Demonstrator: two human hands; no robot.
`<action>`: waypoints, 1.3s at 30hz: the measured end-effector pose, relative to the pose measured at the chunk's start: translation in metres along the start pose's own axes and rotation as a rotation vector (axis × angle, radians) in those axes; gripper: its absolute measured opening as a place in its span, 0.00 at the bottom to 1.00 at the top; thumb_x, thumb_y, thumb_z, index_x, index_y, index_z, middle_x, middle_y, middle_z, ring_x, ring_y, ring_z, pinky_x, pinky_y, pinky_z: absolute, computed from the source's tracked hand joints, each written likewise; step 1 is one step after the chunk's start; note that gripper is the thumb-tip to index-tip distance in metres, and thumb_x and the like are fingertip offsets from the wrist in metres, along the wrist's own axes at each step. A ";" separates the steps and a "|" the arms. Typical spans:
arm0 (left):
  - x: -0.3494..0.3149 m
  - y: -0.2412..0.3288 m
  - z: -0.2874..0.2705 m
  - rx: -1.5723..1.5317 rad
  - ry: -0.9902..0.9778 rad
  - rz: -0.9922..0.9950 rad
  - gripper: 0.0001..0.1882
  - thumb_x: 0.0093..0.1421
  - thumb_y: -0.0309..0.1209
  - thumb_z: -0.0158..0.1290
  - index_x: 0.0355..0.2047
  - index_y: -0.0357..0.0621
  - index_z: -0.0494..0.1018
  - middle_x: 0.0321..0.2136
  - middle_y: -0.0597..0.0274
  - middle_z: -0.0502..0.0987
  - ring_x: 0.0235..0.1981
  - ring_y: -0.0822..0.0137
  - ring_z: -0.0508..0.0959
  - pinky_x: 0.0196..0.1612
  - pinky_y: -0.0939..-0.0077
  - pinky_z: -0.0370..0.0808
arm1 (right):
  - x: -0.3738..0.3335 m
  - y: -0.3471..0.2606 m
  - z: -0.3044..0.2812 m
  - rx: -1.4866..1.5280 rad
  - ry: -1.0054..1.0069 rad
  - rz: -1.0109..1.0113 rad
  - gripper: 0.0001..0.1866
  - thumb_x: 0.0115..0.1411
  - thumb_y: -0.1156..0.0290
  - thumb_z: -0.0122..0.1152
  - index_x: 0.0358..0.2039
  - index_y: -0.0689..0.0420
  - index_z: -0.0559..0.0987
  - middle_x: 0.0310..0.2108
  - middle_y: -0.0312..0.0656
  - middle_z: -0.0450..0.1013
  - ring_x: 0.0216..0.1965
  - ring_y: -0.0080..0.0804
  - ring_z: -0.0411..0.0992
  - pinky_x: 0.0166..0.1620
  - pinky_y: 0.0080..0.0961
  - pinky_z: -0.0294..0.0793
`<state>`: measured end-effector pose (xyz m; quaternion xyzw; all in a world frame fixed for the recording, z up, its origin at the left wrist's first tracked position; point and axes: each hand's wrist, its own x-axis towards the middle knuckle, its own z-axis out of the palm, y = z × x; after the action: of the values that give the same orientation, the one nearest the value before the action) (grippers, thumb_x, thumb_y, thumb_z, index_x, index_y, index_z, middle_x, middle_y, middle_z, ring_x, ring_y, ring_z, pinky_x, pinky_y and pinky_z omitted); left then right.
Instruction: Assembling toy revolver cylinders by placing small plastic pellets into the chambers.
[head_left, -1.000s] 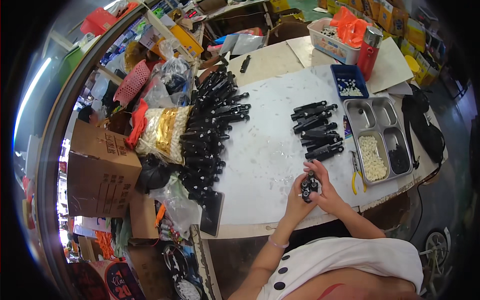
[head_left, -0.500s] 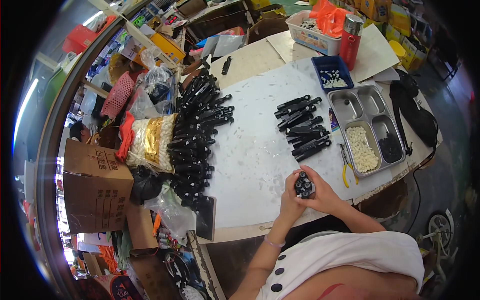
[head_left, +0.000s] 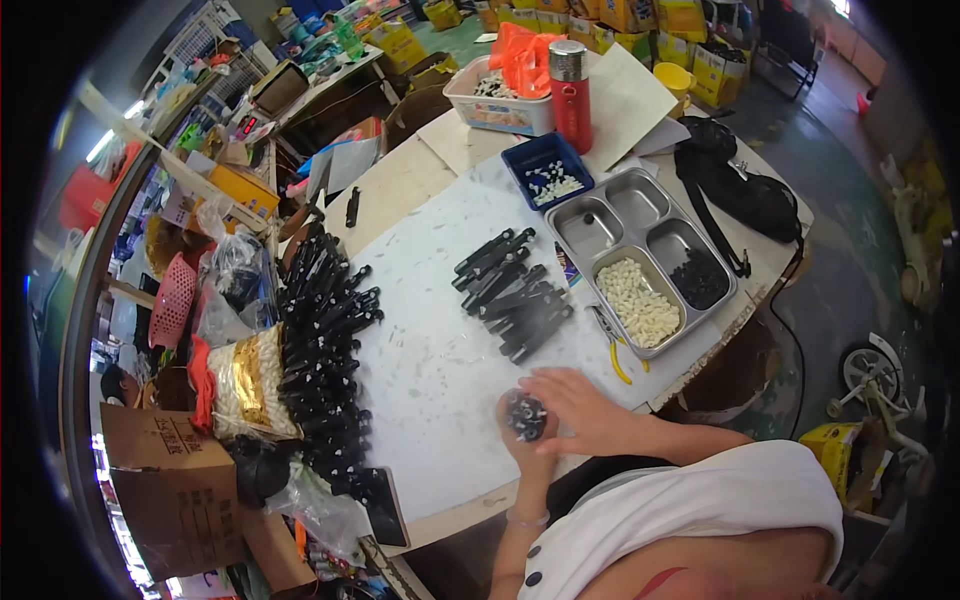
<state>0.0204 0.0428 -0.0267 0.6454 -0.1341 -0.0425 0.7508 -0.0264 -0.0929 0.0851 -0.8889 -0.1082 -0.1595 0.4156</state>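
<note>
My left hand is closed round a bundle of short black cylindrical parts, seen end-on near the table's front edge. My right hand is held against the bundle's right side, fingers stretched out and thumb apart. Whether its fingertips touch the parts is hard to tell. Just beyond the hands, a small group of long black plastic pieces lies side by side on the white sheet. Many more such pieces form a long heap along the left side.
Right of the group stands a metal compartment tray with cream and black small parts, beside yellow-handled pliers. Behind it are a blue bin, a red flask and a white tub. A phone-like dark slab lies front left.
The view has swung, so the table sits further left in it. My right hand has loosened from its cupped hold and straightened its fingers. The bundle stays in my left hand.
</note>
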 end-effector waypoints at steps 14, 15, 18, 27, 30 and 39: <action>-0.014 0.033 0.051 0.234 -0.144 0.166 0.28 0.45 0.14 0.56 0.47 0.46 0.65 0.41 0.62 0.70 0.35 0.73 0.72 0.37 0.80 0.73 | -0.055 0.156 -0.186 -0.879 0.100 0.345 0.06 0.45 0.70 0.65 0.25 0.55 0.79 0.32 0.36 0.71 0.46 0.36 0.65 0.52 0.34 0.61; -0.015 0.029 0.051 0.231 -0.147 0.163 0.28 0.45 0.14 0.56 0.47 0.46 0.65 0.41 0.62 0.70 0.35 0.73 0.72 0.37 0.80 0.73 | -0.056 0.160 -0.187 -0.891 0.048 0.330 0.04 0.46 0.70 0.65 0.23 0.55 0.79 0.33 0.36 0.71 0.46 0.36 0.65 0.53 0.34 0.61; -0.018 0.022 0.051 0.204 -0.221 0.151 0.30 0.42 0.14 0.55 0.48 0.45 0.65 0.43 0.61 0.69 0.37 0.71 0.72 0.40 0.79 0.72 | -0.054 0.165 -0.187 -0.847 -0.046 0.306 0.04 0.47 0.70 0.64 0.25 0.55 0.79 0.33 0.36 0.70 0.47 0.35 0.65 0.53 0.34 0.60; -0.013 0.029 0.053 0.277 -0.202 0.210 0.29 0.41 0.15 0.57 0.47 0.44 0.66 0.42 0.60 0.69 0.39 0.67 0.71 0.42 0.74 0.71 | -0.042 0.175 -0.186 -0.956 -0.087 0.270 0.05 0.51 0.69 0.61 0.25 0.56 0.78 0.33 0.39 0.70 0.45 0.35 0.65 0.51 0.33 0.61; -0.013 0.028 0.053 0.253 -0.219 0.217 0.30 0.43 0.16 0.58 0.48 0.44 0.65 0.43 0.60 0.69 0.40 0.67 0.72 0.43 0.74 0.71 | -0.039 0.180 -0.188 -0.982 -0.097 0.262 0.05 0.51 0.70 0.61 0.26 0.56 0.76 0.32 0.38 0.68 0.43 0.36 0.64 0.48 0.31 0.61; -0.014 0.026 0.051 0.262 -0.248 0.211 0.30 0.44 0.18 0.59 0.49 0.44 0.64 0.44 0.58 0.69 0.43 0.65 0.72 0.45 0.73 0.72 | -0.038 0.169 -0.190 -0.951 -0.046 0.310 0.05 0.49 0.69 0.63 0.26 0.55 0.78 0.31 0.36 0.68 0.42 0.34 0.64 0.48 0.30 0.61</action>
<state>-0.0090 0.0016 0.0038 0.7098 -0.2965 -0.0249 0.6385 -0.0438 -0.3483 0.0664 -0.9889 0.1006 -0.1079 -0.0194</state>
